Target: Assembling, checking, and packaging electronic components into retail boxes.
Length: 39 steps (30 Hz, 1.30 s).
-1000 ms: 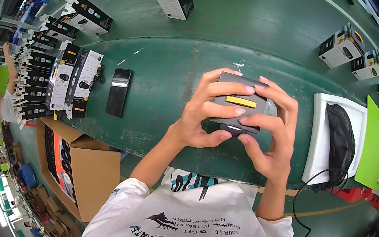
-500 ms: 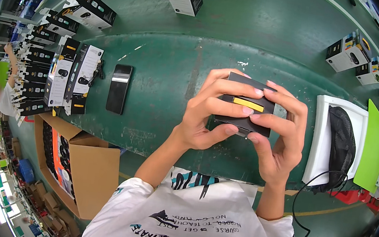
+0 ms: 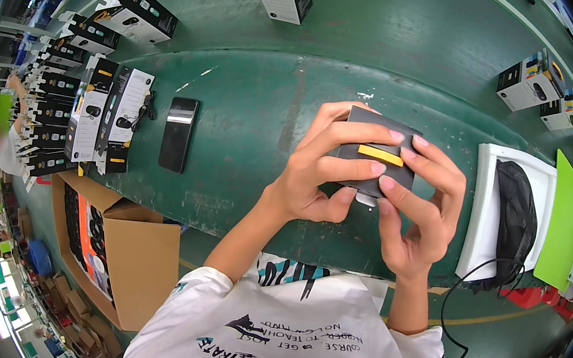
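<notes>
Between my two hands, above the green table, is a small dark carton (image 3: 371, 118) with a yellow strip (image 3: 381, 155) on its upward face. My left hand (image 3: 312, 175) grips its left side, index and middle fingers lying across the top and thumb at the near edge. On the other side my right hand (image 3: 427, 207) presses fingertips to the top near the strip, thumb low at the near right corner. A pale flap (image 3: 366, 199) pokes out under the near edge. The carton's lower sides are mostly hidden.
A black phone (image 3: 178, 134) lies left on the table (image 3: 253, 103). Printed cartons (image 3: 91, 108) line the left side above an open cardboard box (image 3: 139, 268). At right sit a white tray (image 3: 481, 210) with a black mesh pouch (image 3: 517, 214), a cable and a green board (image 3: 565, 224).
The carton has turned slightly, its far edge tilting to the right. My left thumb has drawn back from its near edge, and the pale flap shows more.
</notes>
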Available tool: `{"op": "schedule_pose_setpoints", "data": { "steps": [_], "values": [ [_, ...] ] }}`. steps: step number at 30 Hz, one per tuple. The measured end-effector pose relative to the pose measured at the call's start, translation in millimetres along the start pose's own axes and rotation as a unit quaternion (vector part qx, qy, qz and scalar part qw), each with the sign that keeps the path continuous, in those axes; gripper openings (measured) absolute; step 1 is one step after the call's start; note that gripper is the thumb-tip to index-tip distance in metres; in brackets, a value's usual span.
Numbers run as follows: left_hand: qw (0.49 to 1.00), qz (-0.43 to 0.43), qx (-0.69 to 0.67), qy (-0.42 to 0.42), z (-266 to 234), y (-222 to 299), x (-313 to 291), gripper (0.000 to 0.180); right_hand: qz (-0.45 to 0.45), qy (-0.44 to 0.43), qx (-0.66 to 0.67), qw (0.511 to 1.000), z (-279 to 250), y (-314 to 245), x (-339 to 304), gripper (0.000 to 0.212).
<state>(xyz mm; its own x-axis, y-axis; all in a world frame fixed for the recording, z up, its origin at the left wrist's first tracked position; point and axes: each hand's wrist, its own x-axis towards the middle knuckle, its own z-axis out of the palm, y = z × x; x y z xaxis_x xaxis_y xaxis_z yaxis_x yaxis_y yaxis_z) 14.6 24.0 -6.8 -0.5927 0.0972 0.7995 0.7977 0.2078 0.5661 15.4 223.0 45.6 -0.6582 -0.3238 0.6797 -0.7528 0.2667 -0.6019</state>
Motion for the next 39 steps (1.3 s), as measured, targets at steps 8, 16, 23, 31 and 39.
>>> {"op": "schedule_pose_setpoints", "data": {
  "steps": [8,16,23,31,39],
  "values": [
    [1.000,0.008,0.014,0.016,-1,5,3,0.028,0.011,0.003,0.043,0.999,-4,4,-2,0.031],
    [1.000,0.016,-0.002,0.023,1,5,-2,0.033,0.017,0.020,0.081,0.996,-3,9,-9,0.029],
    [0.999,0.039,0.015,0.013,2,-7,-8,0.029,-0.044,-0.022,0.008,0.999,-9,14,0,0.033],
    [0.992,-0.019,-0.005,0.123,25,-35,18,0.028,-0.153,0.099,-0.156,0.971,28,37,31,0.034],
    [0.979,-0.068,-0.078,0.176,32,-43,23,0.027,-0.070,0.034,-0.124,0.989,23,31,47,0.034]
  ]
}}
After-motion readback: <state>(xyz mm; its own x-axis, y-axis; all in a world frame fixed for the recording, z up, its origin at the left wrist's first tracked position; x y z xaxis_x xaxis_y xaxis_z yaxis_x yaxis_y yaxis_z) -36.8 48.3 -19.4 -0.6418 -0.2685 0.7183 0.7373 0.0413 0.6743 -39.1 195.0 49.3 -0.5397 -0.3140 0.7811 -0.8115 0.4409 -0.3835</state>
